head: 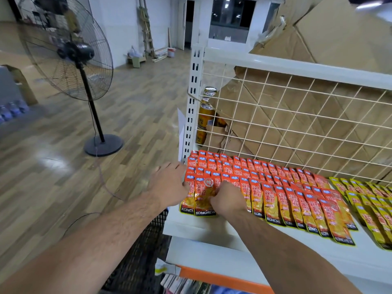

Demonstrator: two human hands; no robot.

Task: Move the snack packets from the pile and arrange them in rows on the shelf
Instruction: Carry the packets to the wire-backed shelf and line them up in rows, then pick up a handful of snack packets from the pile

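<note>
A person's right hand (226,198) pinches a red-orange snack packet (203,194) with curled fingers at the front left corner of a white metal shelf (212,229). The left hand (167,183), fingers nearly straight and holding nothing, rests against the left edge of the rows. More red-orange packets (275,187) lie overlapped in rows across the shelf board, with yellow packets (371,206) just beside them on the right. Behind the wire mesh back panel (297,115) are flattened cardboard boxes (339,43) and gold drink cans (206,112). A black pedestal fan (73,52) stands on the wood-pattern floor (137,107) of a large room, and a black plastic crate (137,262) sits below the forearms
</note>
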